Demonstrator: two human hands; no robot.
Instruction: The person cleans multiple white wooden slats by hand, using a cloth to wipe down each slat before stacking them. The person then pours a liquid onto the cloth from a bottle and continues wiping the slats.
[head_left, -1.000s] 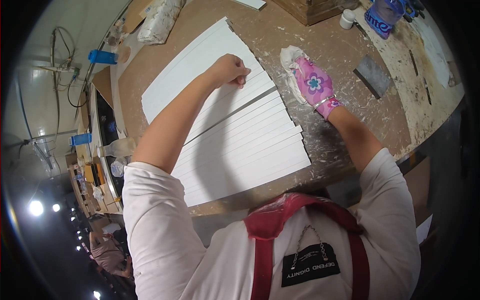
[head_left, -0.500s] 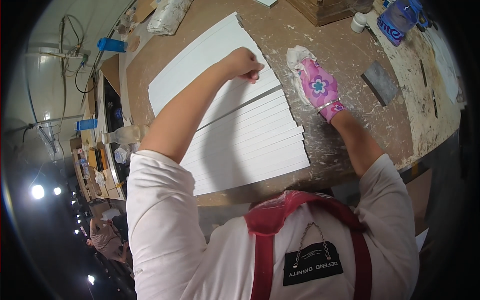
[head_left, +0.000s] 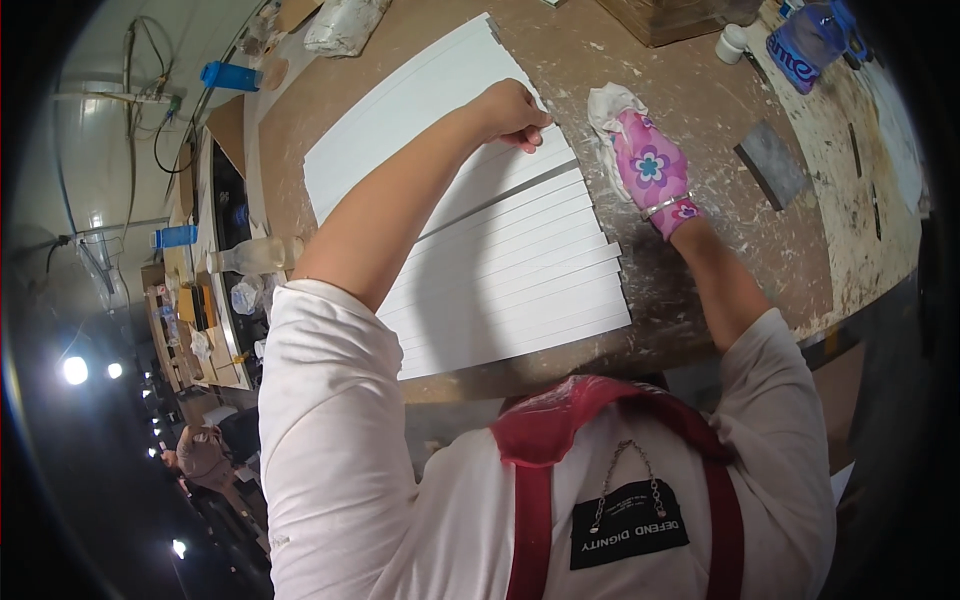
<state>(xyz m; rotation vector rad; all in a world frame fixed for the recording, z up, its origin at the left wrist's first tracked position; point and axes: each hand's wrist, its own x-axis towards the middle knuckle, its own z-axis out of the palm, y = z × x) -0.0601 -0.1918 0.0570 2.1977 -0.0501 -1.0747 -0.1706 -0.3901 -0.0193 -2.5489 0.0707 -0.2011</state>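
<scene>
Long white strips [head_left: 530, 290] lie side by side on the brown worktable, in two groups split by a narrow dark gap. My bare left hand [head_left: 512, 112] is over the right-hand ends of the far group. Its fingers are curled, with thumb and fingertips together at the strips' edge; whatever they pinch is hidden. Right of the strips, my right hand [head_left: 652, 165] wears a pink glove with a flower pattern and a band at the wrist. It grips a crumpled white cloth [head_left: 608, 103] against the tabletop; the fingertips are hidden in the cloth.
A dark grey block [head_left: 770, 165] lies right of my gloved hand. Far right stand a white jar [head_left: 732, 44] and a large blue-labelled bottle [head_left: 805, 45], near a cardboard box [head_left: 675, 18]. A clear bottle [head_left: 250, 256] lies on the left. Another person [head_left: 205, 458] is in the left background.
My left hand has moved a little right and away from me, to the strips' ends. The right hand stays on the cloth. The whole view has shifted slightly.
</scene>
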